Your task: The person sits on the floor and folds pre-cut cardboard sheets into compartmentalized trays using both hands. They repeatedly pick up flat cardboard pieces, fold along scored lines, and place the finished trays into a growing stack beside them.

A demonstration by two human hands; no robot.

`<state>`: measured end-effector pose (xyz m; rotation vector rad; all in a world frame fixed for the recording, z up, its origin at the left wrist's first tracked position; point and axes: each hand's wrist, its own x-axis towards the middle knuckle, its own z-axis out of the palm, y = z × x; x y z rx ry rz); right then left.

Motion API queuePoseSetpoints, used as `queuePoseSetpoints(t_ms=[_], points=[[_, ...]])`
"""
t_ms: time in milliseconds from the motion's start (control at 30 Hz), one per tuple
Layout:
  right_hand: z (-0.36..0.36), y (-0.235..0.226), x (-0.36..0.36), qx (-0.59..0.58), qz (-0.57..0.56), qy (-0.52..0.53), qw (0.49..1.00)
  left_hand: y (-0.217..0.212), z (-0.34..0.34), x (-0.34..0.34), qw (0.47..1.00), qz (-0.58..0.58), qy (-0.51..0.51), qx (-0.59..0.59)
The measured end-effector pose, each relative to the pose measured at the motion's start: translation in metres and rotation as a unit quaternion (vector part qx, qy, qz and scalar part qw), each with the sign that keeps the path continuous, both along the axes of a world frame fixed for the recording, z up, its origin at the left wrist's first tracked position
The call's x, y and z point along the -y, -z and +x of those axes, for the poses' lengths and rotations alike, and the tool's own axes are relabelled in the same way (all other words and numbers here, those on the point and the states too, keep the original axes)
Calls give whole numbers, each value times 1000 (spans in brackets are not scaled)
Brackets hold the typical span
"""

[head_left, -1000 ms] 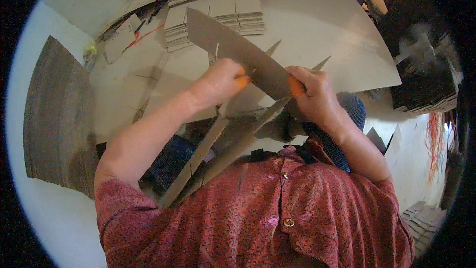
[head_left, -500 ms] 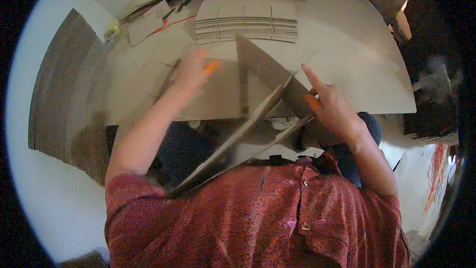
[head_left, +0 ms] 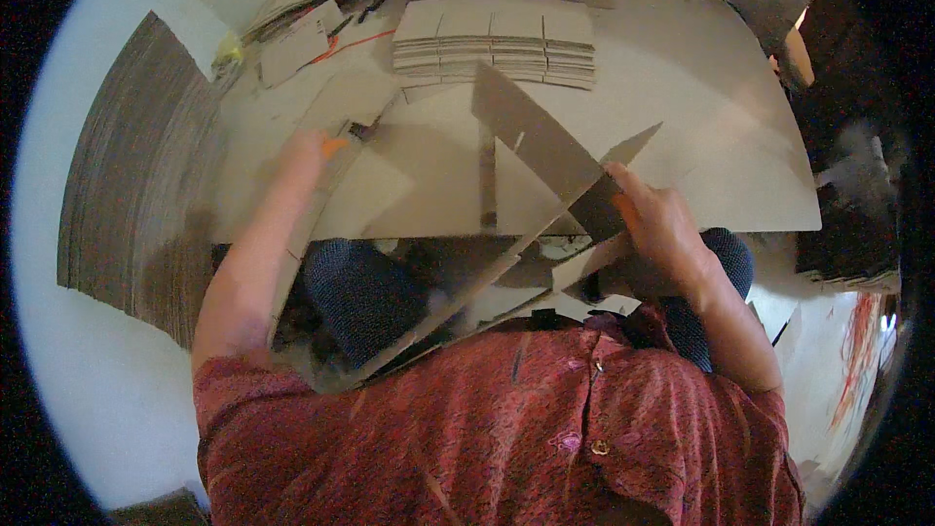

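Around the crossed cardboard strips (head_left: 526,127), which slot into one another in an open lattice, my right hand (head_left: 654,214) is closed near their right end. One long strip of the lattice slants down to my shirt, and a short pointed end juts out beyond my fingers. At the left of the table, my left hand (head_left: 310,154) is closed at the edge of a separate long cardboard strip (head_left: 336,170). My left fingers are partly hidden and slightly blurred. Orange coverings show on fingers of both hands.
Stacked slotted cardboard pieces (head_left: 495,58) stand at the back of the pale table (head_left: 721,136). A tall cardboard stack (head_left: 136,175) rises at the left. Behind lie loose sheets (head_left: 292,44) and a red cord (head_left: 360,42). My knees (head_left: 360,292) are below the front edge.
My left hand has moved left and down, onto a cardboard strip that now lies slanted under it. My right hand has closed further round the crossed strips, whose pointed end now shows beyond it.
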<state>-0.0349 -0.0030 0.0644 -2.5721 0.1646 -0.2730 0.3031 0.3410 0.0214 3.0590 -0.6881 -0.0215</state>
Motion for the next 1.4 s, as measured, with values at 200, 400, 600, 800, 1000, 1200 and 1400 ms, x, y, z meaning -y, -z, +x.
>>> queuePoseSetpoints(t_ms=[200,400,600,800,1000,1200,1400], points=[[-12,-12,1,103,-23,-39,994,-64,-64,108,982,-94,97,-132],[-16,-17,9,49,0,3,999,-70,-118,171,921,-163,264,-235],[-23,-33,21,9,53,34,998,-73,-123,201,923,-203,283,-166],[-26,-39,35,-8,51,87,995,-61,-118,233,929,-133,346,-14],[-26,-34,50,5,51,84,995,-67,-131,253,923,-135,361,-8],[-18,-29,77,-43,62,96,992,-75,-105,276,854,-259,262,-367],[-3,-35,125,-24,28,195,980,-22,-26,307,956,-137,251,-60]])
